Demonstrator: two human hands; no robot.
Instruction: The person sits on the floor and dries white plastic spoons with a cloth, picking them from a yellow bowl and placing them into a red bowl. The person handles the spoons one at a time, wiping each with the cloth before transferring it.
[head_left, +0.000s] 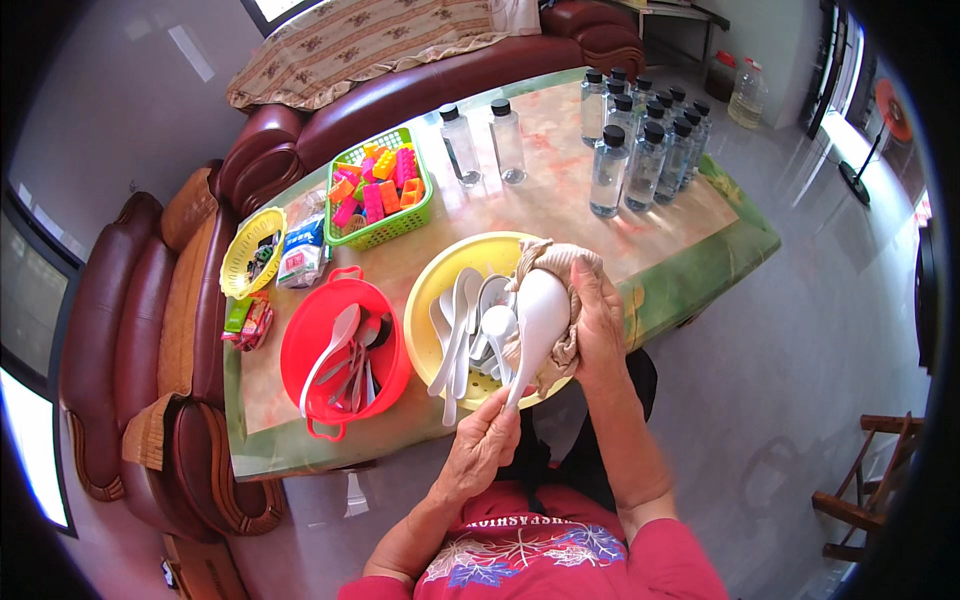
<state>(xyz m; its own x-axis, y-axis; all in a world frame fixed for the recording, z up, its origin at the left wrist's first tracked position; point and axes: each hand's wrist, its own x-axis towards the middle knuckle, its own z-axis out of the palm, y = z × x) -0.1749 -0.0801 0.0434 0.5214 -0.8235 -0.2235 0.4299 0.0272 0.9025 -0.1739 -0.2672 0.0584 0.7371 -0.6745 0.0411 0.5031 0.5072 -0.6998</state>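
White plastic gleams at the centre of my head view: a big spoon (543, 312), held up over the right side of the yellow basin (423, 310). The left hand (483, 440) has it pinched by the handle end, fingers closed. The right hand (599, 325) grips a bunched beige cloth (560, 258), pressing it around the far side and edge of the bowl. From my distant seat I'd call this the wiping step, spoon in mid-rub. Whether the bowl is dry, I can't tell from here. Below it, more pale spoons (459, 325) lie heaped in the yellow basin; just left, the red basin (300, 335) holds a white ladle (338, 335) and metal cutlery (357, 375). The next move, I judge, calls for a firm pinch at the handle while the cloth works round the bowl, clear of that heap.
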